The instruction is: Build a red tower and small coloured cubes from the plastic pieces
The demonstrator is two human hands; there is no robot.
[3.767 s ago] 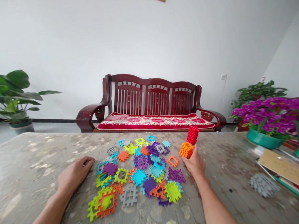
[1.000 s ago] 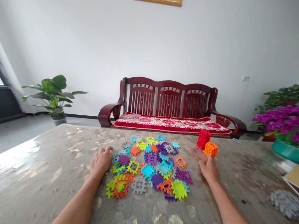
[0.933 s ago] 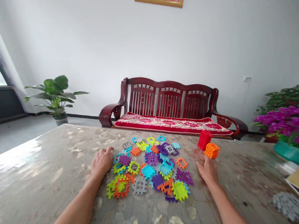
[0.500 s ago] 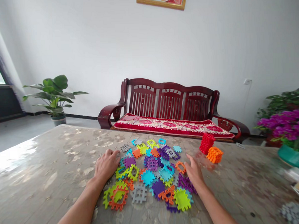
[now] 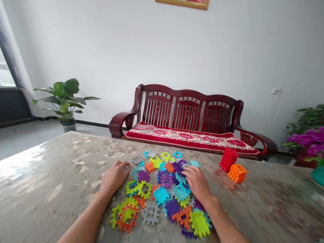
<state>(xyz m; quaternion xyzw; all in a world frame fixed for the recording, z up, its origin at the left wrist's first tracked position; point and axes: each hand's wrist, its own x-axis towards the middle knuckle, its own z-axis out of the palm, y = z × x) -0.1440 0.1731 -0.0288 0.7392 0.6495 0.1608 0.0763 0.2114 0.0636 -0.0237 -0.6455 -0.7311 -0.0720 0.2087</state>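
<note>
A loose pile of plastic interlocking tiles lies on the table, among them a light-blue tile [image 5: 161, 195], a purple window-frame tile [image 5: 166, 180], a lime tile [image 5: 199, 223], a grey window-frame tile [image 5: 150, 213] and an orange triangular tile [image 5: 182, 217]. My left hand [image 5: 116, 176] rests on the tabletop beside the pile's left edge, its fingers loosely bent with nothing seen in them. Over the right side of the pile is my right hand [image 5: 197, 182], palm down, fingers stretched across blue and purple tiles. It covers some tiles, and its palm side is hidden.
To the right stand a red stack of tiles [image 5: 228, 159] and an orange stack of tiles [image 5: 237, 173]. Beyond the patterned table [image 5: 60, 189] is a wooden bench [image 5: 188, 113] with a red cover. Purple flowers [image 5: 311, 144] are at the far right, a potted plant [image 5: 65, 100] at the left.
My right hand has moved left from the pile's right edge onto the tiles, covering the orange frame tile there. My left hand stays put. The view has shifted slightly.
</note>
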